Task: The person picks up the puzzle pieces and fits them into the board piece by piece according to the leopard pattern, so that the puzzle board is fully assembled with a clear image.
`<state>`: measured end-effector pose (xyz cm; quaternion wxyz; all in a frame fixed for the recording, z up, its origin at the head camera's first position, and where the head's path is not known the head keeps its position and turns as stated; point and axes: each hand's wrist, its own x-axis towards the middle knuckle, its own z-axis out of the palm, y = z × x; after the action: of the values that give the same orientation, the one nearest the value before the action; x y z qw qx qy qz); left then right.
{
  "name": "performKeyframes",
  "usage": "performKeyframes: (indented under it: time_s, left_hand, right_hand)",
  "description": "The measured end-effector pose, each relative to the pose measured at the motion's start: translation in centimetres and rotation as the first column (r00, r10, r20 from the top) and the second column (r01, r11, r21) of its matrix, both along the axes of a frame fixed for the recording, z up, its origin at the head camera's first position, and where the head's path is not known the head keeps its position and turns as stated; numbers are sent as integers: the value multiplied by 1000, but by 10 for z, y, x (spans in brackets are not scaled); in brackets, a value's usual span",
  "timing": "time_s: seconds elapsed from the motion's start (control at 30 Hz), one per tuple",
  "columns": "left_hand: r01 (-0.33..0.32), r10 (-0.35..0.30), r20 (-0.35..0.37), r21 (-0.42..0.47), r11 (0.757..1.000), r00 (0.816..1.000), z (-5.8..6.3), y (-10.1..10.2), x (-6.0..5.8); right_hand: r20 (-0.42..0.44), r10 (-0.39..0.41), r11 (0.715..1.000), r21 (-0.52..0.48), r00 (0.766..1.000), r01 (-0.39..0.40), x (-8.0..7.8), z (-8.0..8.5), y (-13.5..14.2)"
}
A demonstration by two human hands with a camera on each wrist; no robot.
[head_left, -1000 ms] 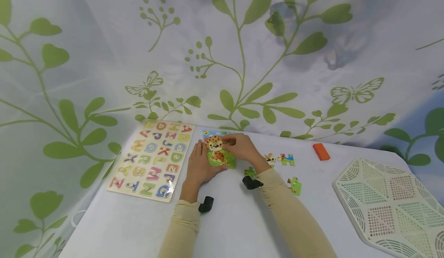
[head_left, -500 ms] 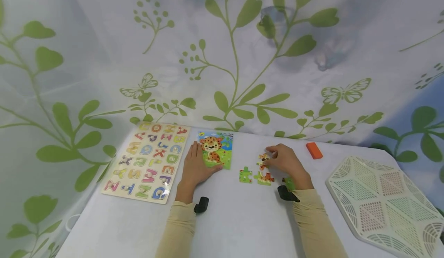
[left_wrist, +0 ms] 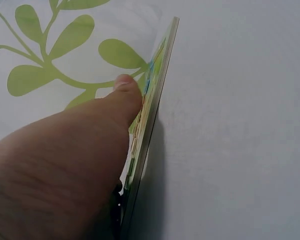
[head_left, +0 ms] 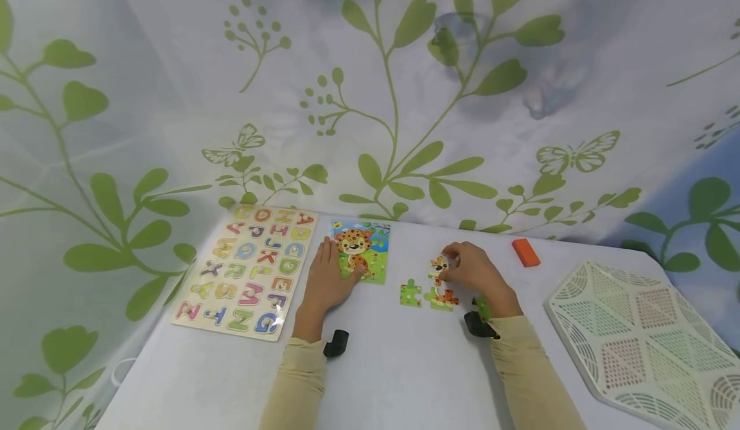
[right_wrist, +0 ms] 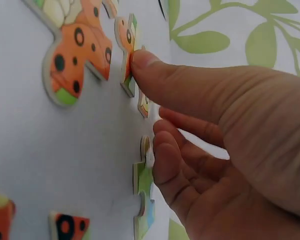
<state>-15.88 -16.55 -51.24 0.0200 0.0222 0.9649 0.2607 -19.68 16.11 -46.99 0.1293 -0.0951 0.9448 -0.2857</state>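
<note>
My left hand lies along the left side of a small leopard puzzle board, fingers straight and thumb over its lower part. In the left wrist view the thumb reaches to the board's face. On the table to the right, my right hand holds a leopard-face puzzle piece between thumb and bent fingers. From the right wrist, the thumb touches a spotted piece. Below the face piece lie an orange-spotted piece and a green piece.
A wooden alphabet board lies at the left. An orange block stands beyond the right hand. A white perforated board fills the right side. Another green piece is partly hidden by the right wrist. A leaf-printed curtain hangs behind.
My right hand has left the leopard board and moved right to the loose pieces, staying there over the last half second. My left hand stays at the board, its thumb shifting slightly onto the picture.
</note>
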Motion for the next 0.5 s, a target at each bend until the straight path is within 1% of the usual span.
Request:
performKeyframes:
  time_s: [0.13,0.3,0.5]
  left_hand:
    - [9,-9,-7,-14,1000,1000,-3,0,-1]
    - [9,-9,-9,-25,1000,1000,-2,0,-1]
    - [1,-1,-9,-18,1000,1000,-2,1,0]
  right_hand:
    - [1,15,1000,7,1000,-15,0,-2,-1]
    - [24,27,999,19,999,-27,-1,-1,-2]
    - [45,58,998,-9,997,-57,1,2,-2]
